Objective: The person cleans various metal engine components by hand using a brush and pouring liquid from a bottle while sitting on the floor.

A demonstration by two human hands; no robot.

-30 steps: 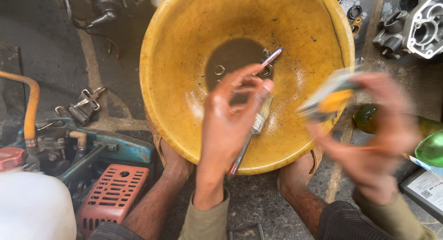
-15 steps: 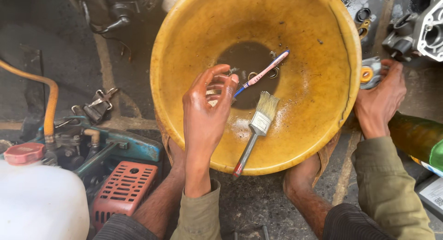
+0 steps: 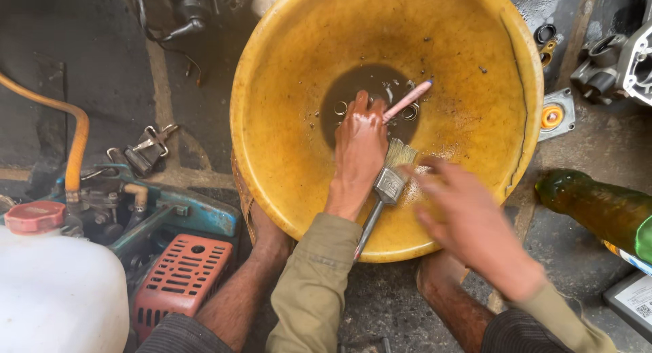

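At lower left, a white plastic jug [image 3: 58, 292] with a round red cap [image 3: 34, 216], set just beside a teal and red machine. At the right edge, a green glass bottle [image 3: 598, 209] lying on its side, neck pointing left, with a strip of white and blue label [image 3: 628, 256] along its lower edge. In the lower right corner, a flat dark-framed pack [image 3: 631, 302] with a white label bearing a small square code; only partly in view.
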